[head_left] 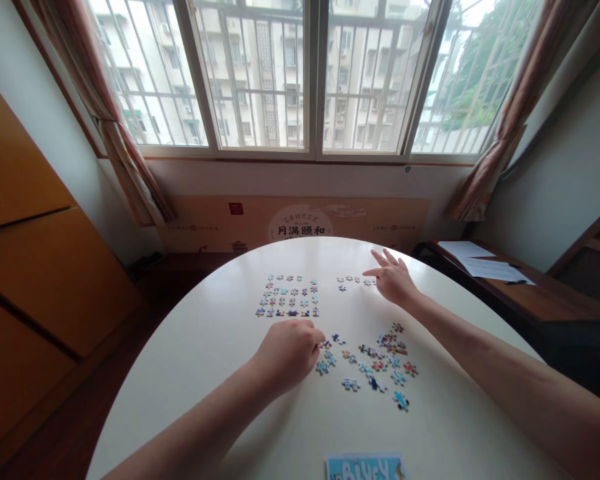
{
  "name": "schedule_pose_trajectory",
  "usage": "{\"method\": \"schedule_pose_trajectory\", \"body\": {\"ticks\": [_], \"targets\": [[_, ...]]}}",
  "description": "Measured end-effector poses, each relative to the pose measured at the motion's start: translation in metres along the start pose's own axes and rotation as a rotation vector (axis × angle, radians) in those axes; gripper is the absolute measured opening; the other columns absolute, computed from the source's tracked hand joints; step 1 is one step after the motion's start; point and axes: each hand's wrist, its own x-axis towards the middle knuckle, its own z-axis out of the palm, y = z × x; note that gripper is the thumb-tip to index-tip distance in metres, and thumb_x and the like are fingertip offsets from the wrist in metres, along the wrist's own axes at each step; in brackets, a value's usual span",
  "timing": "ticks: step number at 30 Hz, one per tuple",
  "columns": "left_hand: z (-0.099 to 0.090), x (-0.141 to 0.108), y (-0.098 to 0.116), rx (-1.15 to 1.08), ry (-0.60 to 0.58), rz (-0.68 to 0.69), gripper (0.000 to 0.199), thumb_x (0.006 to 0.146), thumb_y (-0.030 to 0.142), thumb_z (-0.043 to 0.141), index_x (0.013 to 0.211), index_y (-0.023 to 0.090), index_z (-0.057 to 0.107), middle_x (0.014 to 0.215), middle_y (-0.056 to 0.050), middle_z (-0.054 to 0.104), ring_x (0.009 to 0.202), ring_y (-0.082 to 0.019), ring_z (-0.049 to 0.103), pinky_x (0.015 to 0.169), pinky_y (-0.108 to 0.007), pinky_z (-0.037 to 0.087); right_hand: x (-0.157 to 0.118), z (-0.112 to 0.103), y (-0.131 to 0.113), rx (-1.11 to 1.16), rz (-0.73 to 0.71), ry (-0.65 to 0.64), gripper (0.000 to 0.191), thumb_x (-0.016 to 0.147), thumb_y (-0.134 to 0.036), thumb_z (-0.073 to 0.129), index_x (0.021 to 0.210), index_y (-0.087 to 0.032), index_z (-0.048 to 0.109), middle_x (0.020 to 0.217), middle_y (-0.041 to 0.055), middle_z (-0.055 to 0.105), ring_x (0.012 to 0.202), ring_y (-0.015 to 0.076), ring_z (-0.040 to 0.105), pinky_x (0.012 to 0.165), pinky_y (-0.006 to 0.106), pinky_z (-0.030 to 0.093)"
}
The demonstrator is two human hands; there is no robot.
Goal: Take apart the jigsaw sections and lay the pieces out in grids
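Observation:
My left hand (291,348) is closed over the table, its fingers curled together at the left edge of a loose heap of jigsaw pieces (379,365). A small puzzle piece (325,344) shows right at its fingertips, and the thumb is mostly hidden. Farther back, my right hand (394,279) has its fingers spread, beside a short row of light puzzle pieces (357,280); it partly covers the row's right end. Left of that row, several puzzle pieces (294,292) lie spaced out in a grid, with dark ones along its front.
Everything rests on a round white table (190,373). A blue box or card with "BLUEY" lettering (365,468) is at the near edge, partly cut off. To the right, papers (493,268) lie on a brown side table (555,293). Behind are barred windows and curtains.

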Motion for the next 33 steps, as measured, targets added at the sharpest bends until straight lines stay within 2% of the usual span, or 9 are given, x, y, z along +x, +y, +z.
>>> {"method": "schedule_pose_trajectory", "body": {"ticks": [4, 10, 13, 18, 25, 33], "targets": [[0.001, 0.000, 0.000, -0.009, 0.006, 0.011, 0.028, 0.083, 0.014, 0.052, 0.087, 0.023, 0.078, 0.082, -0.004, 0.072, 0.077, -0.020, 0.067, 0.068, -0.030, 0.050, -0.009, 0.000, 0.006, -0.004, -0.025, -0.052, 0.046, 0.084, -0.008, 0.048, 0.109, -0.033, 0.077, 0.161, -0.0005, 0.031, 0.150, 0.0332, 0.016, 0.115, 0.062, 0.018], [0.002, 0.000, 0.001, -0.003, 0.012, 0.018, 0.028, 0.083, 0.014, 0.051, 0.083, 0.022, 0.078, 0.079, -0.005, 0.070, 0.073, -0.019, 0.066, 0.065, -0.029, 0.049, -0.009, 0.008, 0.006, 0.019, 0.019, -0.093, 0.050, 0.083, -0.007, 0.048, 0.115, -0.035, 0.074, 0.161, 0.0000, 0.030, 0.151, 0.0327, 0.016, 0.115, 0.062, 0.019], [0.003, 0.000, -0.001, -0.012, 0.030, 0.022, 0.028, 0.083, 0.014, 0.051, 0.083, 0.022, 0.077, 0.078, -0.005, 0.070, 0.072, -0.018, 0.065, 0.065, -0.028, 0.049, -0.005, 0.008, 0.005, 0.023, 0.017, -0.066, 0.052, 0.083, -0.006, 0.047, 0.116, -0.034, 0.074, 0.160, 0.0003, 0.032, 0.150, 0.0322, 0.018, 0.115, 0.061, 0.020], [0.006, 0.000, -0.004, -0.019, 0.069, 0.044, 0.027, 0.085, 0.017, 0.050, 0.087, 0.022, 0.077, 0.075, -0.005, 0.068, 0.071, -0.017, 0.064, 0.066, -0.027, 0.050, -0.006, 0.001, 0.011, -0.011, 0.082, 0.076, 0.051, 0.084, -0.006, 0.045, 0.115, -0.034, 0.075, 0.159, 0.0014, 0.034, 0.149, 0.0326, 0.020, 0.115, 0.062, 0.021], [0.005, 0.001, -0.002, -0.010, 0.044, 0.041, 0.027, 0.081, 0.014, 0.051, 0.081, 0.022, 0.077, 0.076, -0.004, 0.069, 0.071, -0.017, 0.065, 0.065, -0.027, 0.050, -0.019, 0.006, 0.029, -0.029, 0.116, -0.044, 0.051, 0.082, -0.006, 0.047, 0.113, -0.035, 0.076, 0.160, 0.0006, 0.033, 0.149, 0.0348, 0.020, 0.113, 0.064, 0.021], [0.002, 0.000, 0.000, -0.001, 0.032, 0.032, 0.027, 0.083, 0.015, 0.051, 0.080, 0.021, 0.077, 0.077, -0.005, 0.070, 0.072, -0.018, 0.065, 0.065, -0.027, 0.048, -0.010, 0.017, 0.030, -0.056, 0.101, 0.000, 0.048, 0.082, -0.008, 0.049, 0.113, -0.033, 0.076, 0.159, 0.0021, 0.036, 0.147, 0.0347, 0.024, 0.110, 0.060, 0.028]]}}
